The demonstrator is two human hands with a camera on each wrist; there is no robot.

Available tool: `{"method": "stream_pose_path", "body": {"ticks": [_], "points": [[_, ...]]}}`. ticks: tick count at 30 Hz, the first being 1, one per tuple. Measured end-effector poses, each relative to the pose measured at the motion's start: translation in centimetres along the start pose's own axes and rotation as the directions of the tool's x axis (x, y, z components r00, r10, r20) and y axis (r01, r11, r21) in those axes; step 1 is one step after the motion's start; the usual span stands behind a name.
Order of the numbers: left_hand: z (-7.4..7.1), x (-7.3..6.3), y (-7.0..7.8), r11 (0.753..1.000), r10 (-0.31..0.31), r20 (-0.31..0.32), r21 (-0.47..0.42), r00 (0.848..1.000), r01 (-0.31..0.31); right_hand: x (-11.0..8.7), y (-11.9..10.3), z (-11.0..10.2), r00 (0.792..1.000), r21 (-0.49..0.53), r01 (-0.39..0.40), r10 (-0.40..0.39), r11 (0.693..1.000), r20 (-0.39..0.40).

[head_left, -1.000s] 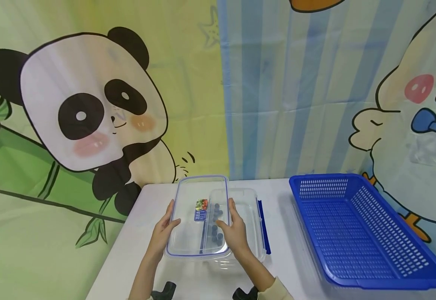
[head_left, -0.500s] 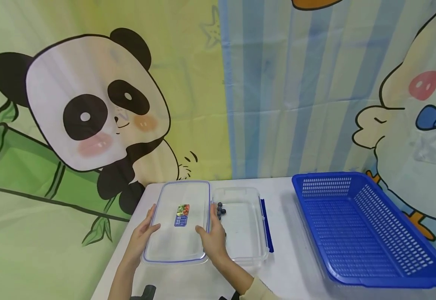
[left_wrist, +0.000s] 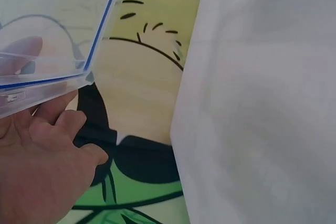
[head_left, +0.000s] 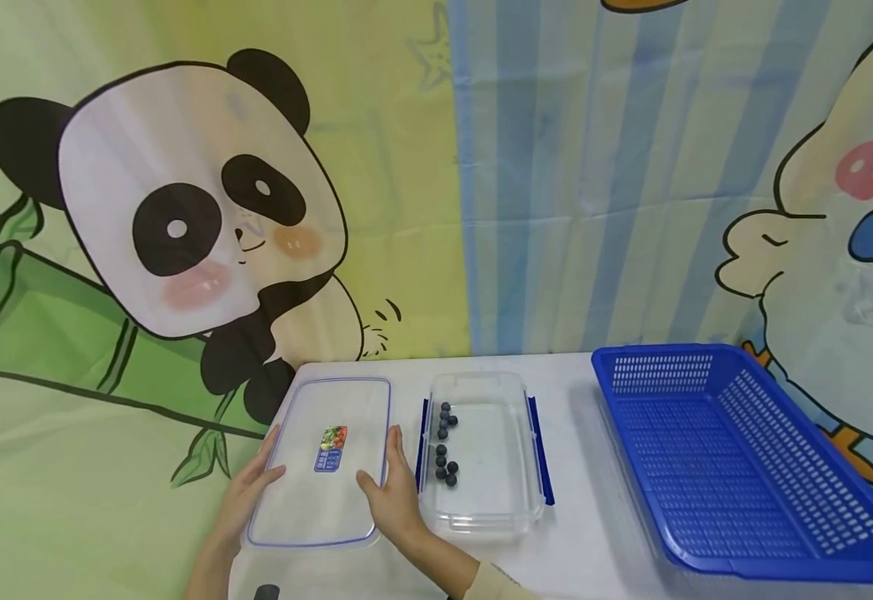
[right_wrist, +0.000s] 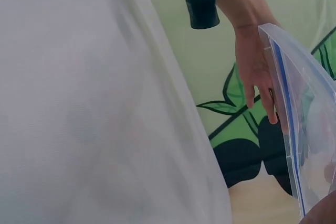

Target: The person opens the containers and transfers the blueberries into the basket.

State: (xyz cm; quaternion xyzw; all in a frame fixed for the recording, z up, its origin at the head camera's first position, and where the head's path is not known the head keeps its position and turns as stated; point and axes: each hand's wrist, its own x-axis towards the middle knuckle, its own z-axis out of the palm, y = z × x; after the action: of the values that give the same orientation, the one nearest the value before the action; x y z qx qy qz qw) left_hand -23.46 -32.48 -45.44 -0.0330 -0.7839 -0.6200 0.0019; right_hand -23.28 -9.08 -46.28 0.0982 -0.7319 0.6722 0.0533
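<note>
A clear plastic lid (head_left: pixel 309 508) with a thin blue seal line and a small printed label is held between both hands at the table's left side. My left hand (head_left: pixel 245 492) grips its left edge, and my right hand (head_left: pixel 395 500) holds the right edge with the thumb over the top. The left wrist view has the left hand (left_wrist: pixel 47 150) at the lid's rim (left_wrist: pixel 52 83), off the table. To the right of the lid stands a clear food container (head_left: pixel 492 467) with blue side clips, uncovered. Several blueberries (head_left: pixel 442 454) lie along its left side.
A large blue perforated basket (head_left: pixel 736 475) stands at the table's right side. The white table (head_left: pixel 571 533) has its left edge close by the left hand. Behind it hangs a cartoon-printed curtain (head_left: pixel 541 183).
Both hands have carried the lid left and slightly nearer, from over the container to beside it. The container and its blueberries are now uncovered.
</note>
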Motion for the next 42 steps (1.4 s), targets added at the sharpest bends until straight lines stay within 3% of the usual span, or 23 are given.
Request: {"method": "stream_pose_path", "body": {"ticks": [6, 11, 16, 20, 28, 42], "points": [[-1.7, 0.0, -2.0, 0.999, -0.037, -0.003, 0.010, 0.999, 0.037, -0.7, 1.0, 1.1, 0.994, -0.061, -0.032, 0.038, 0.998, 0.100], [-2.9, 0.1, -4.9, 0.997, -0.072, -0.008, 0.043, 0.997, 0.072, -1.0, 2.5, 2.2, 0.985, -0.120, -0.057, 0.075, 0.991, 0.153], [-3.2, 0.6, -8.0, 0.993, -0.091, -0.020, 0.078, 0.996, 0.093, -0.9, 4.0, 2.8, 0.982, -0.144, -0.054, 0.079, 0.988, 0.172], [-3.0, 1.2, -9.5, 0.992, -0.077, -0.027, 0.098, 0.997, 0.079, -0.6, 5.7, 3.0, 0.984, -0.183, -0.019, 0.051, 0.983, 0.171], [-2.9, 2.0, -10.4, 0.994, 0.022, 0.039, 0.103, 0.999, -0.026, 0.4, 7.7, 3.1, 0.983, -0.210, -0.006, 0.045, 0.978, 0.179], [-3.0, 3.1, -10.7, 0.994, 0.034, 0.079, 0.105, 0.996, -0.043, 1.5, 8.4, 3.5, 0.981, -0.288, 0.009, 0.047, 0.957, 0.189]]}}
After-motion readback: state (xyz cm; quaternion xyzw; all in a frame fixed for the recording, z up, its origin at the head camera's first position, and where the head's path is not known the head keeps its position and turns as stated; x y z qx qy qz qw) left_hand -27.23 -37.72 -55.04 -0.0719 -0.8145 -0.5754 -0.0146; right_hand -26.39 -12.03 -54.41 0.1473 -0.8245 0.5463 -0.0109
